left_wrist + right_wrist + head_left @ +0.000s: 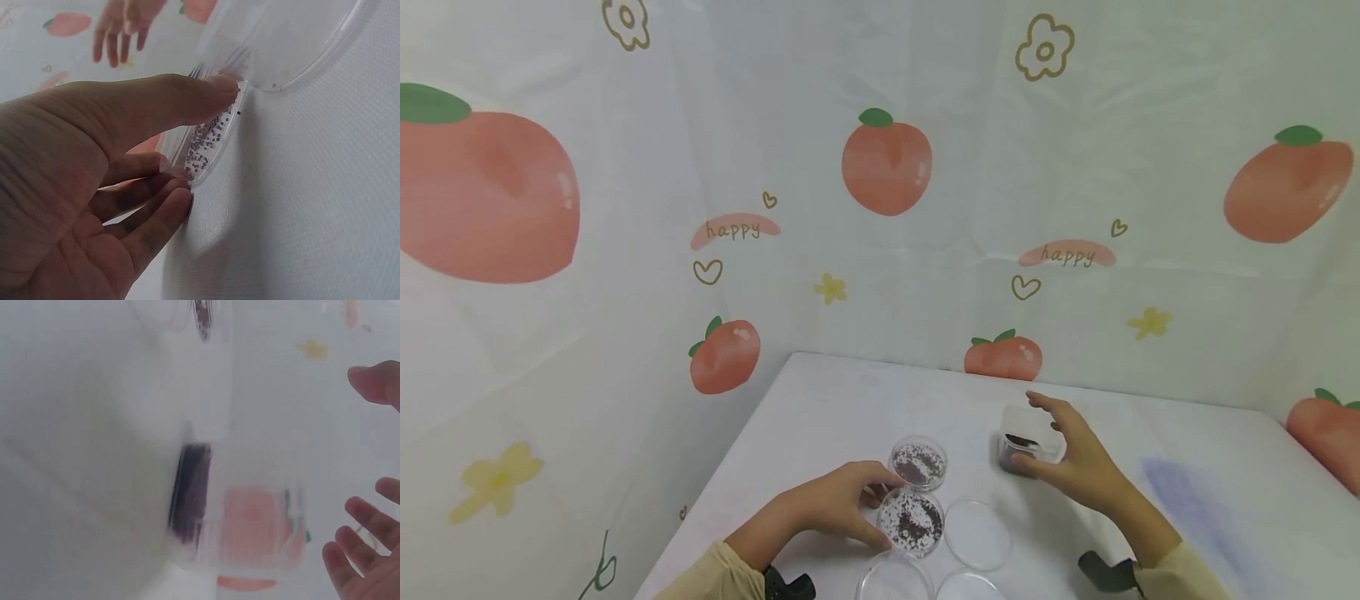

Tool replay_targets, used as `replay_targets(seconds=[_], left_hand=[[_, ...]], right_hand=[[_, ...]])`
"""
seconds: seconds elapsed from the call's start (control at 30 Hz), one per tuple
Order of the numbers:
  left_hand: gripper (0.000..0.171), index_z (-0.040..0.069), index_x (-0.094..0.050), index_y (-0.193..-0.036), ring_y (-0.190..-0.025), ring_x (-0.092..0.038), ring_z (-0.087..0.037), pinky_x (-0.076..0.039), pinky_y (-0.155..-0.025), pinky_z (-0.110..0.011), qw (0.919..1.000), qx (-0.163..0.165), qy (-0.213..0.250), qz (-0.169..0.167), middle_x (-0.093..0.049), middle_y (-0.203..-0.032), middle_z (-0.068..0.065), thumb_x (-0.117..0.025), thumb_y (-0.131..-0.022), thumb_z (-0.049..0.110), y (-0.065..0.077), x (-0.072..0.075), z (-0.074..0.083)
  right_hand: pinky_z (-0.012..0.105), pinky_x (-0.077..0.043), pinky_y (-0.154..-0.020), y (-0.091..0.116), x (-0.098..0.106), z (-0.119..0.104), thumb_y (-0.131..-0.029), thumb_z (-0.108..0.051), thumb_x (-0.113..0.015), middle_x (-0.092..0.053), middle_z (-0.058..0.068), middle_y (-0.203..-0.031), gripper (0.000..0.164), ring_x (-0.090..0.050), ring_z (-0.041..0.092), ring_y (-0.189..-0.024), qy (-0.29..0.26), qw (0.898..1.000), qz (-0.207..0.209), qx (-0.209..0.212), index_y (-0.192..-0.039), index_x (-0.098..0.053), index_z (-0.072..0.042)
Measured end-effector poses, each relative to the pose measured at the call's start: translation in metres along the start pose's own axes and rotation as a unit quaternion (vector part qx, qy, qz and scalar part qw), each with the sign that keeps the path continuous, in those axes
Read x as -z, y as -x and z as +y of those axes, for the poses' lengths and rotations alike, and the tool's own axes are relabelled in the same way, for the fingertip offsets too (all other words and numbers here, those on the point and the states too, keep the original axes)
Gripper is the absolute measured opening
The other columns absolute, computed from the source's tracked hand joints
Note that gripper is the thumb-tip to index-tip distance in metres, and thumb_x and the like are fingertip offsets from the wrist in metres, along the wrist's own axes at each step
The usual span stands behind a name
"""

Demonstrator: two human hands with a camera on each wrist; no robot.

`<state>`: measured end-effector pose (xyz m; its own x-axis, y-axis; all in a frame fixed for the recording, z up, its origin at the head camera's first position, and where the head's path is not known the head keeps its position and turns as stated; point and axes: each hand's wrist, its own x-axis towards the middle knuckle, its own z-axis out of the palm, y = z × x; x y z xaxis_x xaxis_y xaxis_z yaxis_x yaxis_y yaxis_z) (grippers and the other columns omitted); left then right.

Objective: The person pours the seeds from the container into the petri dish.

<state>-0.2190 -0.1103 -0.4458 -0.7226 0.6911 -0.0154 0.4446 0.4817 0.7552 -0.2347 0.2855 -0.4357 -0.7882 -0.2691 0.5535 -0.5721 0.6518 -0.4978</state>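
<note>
My left hand [838, 504] grips the side of a clear round petri dish [912, 523] scattered with small dark grains. In the left wrist view, the thumb lies on one part of the rim of this dish [209, 140] and fingertips touch another. Just behind it sits a second petri dish [917, 464], also holding dark grains. My right hand [1078, 458], thumb and fingers spread, is beside a clear plastic box [1017, 457] with a dark layer at its bottom. The right wrist view shows a gap between the fingers and this blurred box [250, 519].
A clear round dish or lid [977, 535] lies right of the gripped dish. Two more, a clear round piece [895, 581] and another clear round piece [967, 588], are at the near edge of view. A patterned cloth [910, 275] hangs behind the white table [842, 400].
</note>
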Motion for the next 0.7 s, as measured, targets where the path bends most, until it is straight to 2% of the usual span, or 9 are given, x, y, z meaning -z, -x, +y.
replay_targets(seconds=[0.13,0.23,0.37,0.47,0.7], left_hand=[[0.074,0.013,-0.067,-0.139,-0.105,-0.059,0.002,-0.057,-0.100,-0.016,1.0000,0.005,-0.006,0.001,-0.065,-0.123,0.009,-0.099,-0.073,0.021,-0.001,0.000,-0.001],[0.073,0.014,-0.068,-0.139,-0.105,-0.059,0.003,-0.057,-0.100,-0.016,0.9999,0.006,-0.009,0.001,-0.065,-0.123,0.011,-0.099,-0.073,0.021,-0.001,0.000,-0.001],[0.073,0.013,-0.068,-0.138,-0.105,-0.059,0.002,-0.057,-0.100,-0.017,1.0000,0.004,-0.006,0.001,-0.066,-0.125,0.009,-0.099,-0.072,0.019,0.000,0.001,0.002],[0.073,0.012,-0.068,-0.138,-0.105,-0.059,0.002,-0.057,-0.100,-0.017,1.0000,0.003,-0.005,0.001,-0.066,-0.125,0.007,-0.099,-0.072,0.017,0.001,0.002,0.005],[0.071,0.007,-0.068,-0.137,-0.105,-0.060,0.000,-0.057,-0.100,-0.017,1.0000,0.003,0.005,0.003,-0.067,-0.124,0.004,-0.098,-0.072,0.013,0.003,0.002,0.012]], right_hand=[[0.017,-0.047,-0.104,0.004,-0.001,-0.013,-0.077,-0.024,-0.098,-0.058,-0.001,-0.147,0.094,-0.052,0.013,-0.133,0.001,0.999,-0.005,0.043,-0.156,-0.049,-0.020],[0.025,-0.056,-0.098,0.008,0.000,-0.025,-0.078,-0.023,-0.097,-0.061,-0.003,-0.143,0.092,-0.059,0.015,-0.127,-0.021,0.997,-0.031,0.063,-0.157,-0.049,-0.021],[0.033,-0.061,-0.091,0.016,-0.001,-0.034,-0.081,-0.031,-0.095,-0.065,-0.001,-0.136,0.091,-0.068,0.019,-0.117,-0.052,0.992,-0.092,0.061,-0.158,-0.047,-0.023],[0.030,-0.060,-0.091,0.023,-0.005,-0.034,-0.082,-0.035,-0.094,-0.066,0.003,-0.138,0.088,-0.069,0.019,-0.116,-0.069,0.987,-0.135,0.053,-0.157,-0.048,-0.022],[0.028,-0.058,-0.089,0.035,-0.015,-0.022,-0.082,-0.040,-0.093,-0.065,-0.001,-0.137,0.082,-0.066,0.011,-0.116,-0.074,0.976,-0.201,0.047,-0.151,-0.052,-0.022]])
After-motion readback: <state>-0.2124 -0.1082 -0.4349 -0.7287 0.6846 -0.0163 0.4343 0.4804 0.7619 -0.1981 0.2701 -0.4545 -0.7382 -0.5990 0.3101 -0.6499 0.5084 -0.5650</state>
